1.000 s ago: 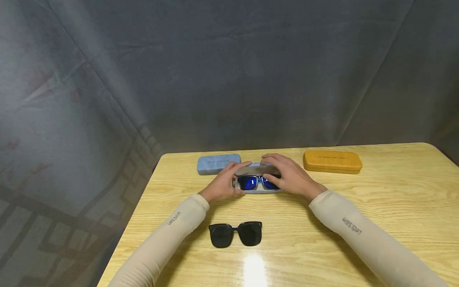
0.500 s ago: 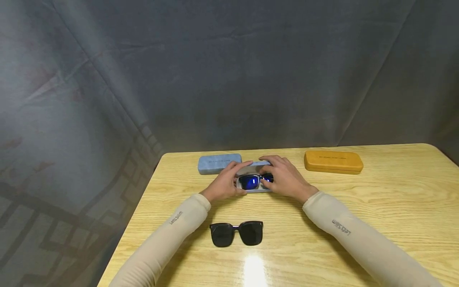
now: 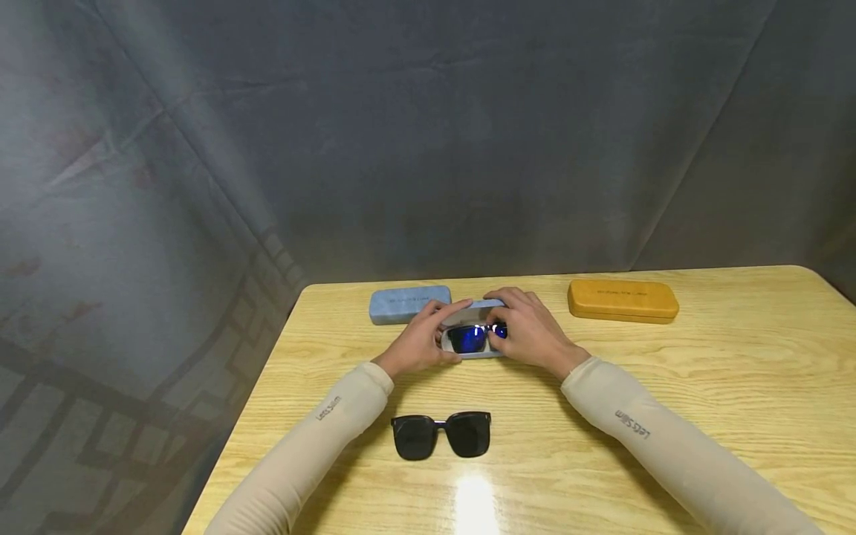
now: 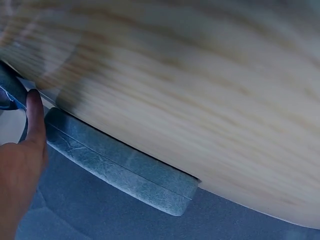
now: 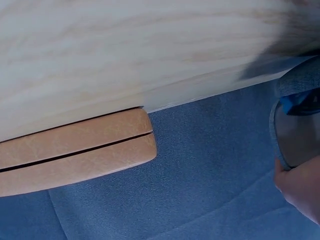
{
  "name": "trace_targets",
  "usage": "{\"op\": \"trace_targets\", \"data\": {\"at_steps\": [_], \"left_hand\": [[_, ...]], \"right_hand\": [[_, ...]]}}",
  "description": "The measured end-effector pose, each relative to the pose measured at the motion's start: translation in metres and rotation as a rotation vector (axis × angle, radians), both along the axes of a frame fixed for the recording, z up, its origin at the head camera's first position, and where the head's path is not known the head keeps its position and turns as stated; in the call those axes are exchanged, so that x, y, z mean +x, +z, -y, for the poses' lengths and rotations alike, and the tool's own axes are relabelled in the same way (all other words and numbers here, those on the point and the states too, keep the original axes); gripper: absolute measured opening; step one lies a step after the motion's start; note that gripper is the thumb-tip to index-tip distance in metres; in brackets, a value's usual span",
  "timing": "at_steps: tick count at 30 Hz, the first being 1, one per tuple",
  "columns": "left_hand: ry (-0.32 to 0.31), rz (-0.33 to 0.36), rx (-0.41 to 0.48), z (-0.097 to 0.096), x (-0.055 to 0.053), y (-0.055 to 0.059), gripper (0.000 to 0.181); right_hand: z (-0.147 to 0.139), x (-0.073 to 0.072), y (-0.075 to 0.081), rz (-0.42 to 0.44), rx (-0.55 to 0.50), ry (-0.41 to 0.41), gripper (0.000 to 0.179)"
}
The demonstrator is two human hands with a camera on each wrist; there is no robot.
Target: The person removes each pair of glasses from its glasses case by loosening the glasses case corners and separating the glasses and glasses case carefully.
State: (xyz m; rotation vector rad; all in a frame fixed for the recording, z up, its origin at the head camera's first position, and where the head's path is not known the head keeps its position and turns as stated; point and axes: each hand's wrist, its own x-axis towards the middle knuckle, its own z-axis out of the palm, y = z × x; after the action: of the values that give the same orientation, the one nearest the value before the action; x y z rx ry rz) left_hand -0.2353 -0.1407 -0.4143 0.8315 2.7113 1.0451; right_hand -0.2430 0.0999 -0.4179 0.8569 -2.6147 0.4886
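Observation:
An open blue glasses case [image 3: 468,316] stands in the middle of the table with its lid raised. Blue-lensed sunglasses [image 3: 468,339] lie inside, lenses facing up. My left hand [image 3: 420,343] grips the case's left end, thumb at the near edge and fingers up by the lid. My right hand [image 3: 531,327] covers the right end, its thumb and index finger pinching the sunglasses near the bridge while other fingers reach the lid's top edge. In the right wrist view, the hand [image 5: 302,187] shows beside the lid. A black pair of sunglasses [image 3: 441,435] rests nearer me.
Behind the left hand sits a closed light-blue glasses case [image 3: 406,303]. A closed orange glasses case [image 3: 623,301] lies to the right, near the far table edge. A dark grey cloth [image 3: 441,148] hangs behind the wooden table [image 3: 702,379].
My right hand has shifted a little left over the case, its thumb and index finger coming together over the blue-lensed sunglasses. The left hand has stayed almost still.

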Motion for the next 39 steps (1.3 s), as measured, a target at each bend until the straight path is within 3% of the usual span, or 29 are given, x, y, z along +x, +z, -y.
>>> {"op": "trace_targets", "data": {"at_steps": [16, 31, 39], "left_hand": [[0.004, -0.010, -0.011, -0.001, 0.002, 0.001, 0.096], [0.004, -0.009, -0.017, 0.000, -0.002, -0.002, 0.097], [0.000, -0.023, -0.014, 0.000, -0.003, -0.001, 0.096]], "right_hand": [[-0.005, 0.000, 0.004, -0.114, -0.036, 0.052, 0.012], [-0.009, 0.006, 0.009, -0.100, -0.147, 0.054, 0.013], [-0.011, 0.011, 0.008, -0.158, -0.193, 0.071, 0.011]]}}
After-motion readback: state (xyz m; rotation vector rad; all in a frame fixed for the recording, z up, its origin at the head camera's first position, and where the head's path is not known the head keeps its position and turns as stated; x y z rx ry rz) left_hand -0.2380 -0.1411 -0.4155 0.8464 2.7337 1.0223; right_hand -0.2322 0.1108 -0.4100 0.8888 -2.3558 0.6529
